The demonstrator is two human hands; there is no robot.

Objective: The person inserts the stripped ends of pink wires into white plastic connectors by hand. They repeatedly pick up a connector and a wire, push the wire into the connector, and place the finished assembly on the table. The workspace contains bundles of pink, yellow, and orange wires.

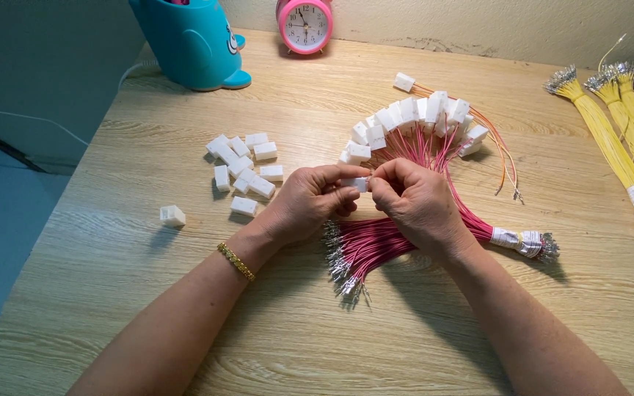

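Head view, and starting at the left edge there is a lone white plastic plug (172,215) on the wooden table (111,308), then a loose pile of plugs (245,170) just beyond it. The left hand (308,202), gold bracelet (236,262) at the wrist, pinches one small white plug (356,183) between thumb and fingertips, closed snugly on it. The right hand (418,205) meets it there, fingers narrowed to a pinch at the same plug; whether a wire end sits between those fingers, I cannot tell. Under both hands lies a bundle of pink wires (376,246), metal tips fanned toward the near edge, and behind the hands a fan of already plugged wires (416,121). Far right, bundles of yellow wires (614,139) lie well apart.

My read: that plug is light, hard and a bit slick, so a grip on its flat sides suits it. The wires look thin and floppy; taking one close behind its metal tip should keep it from bending.
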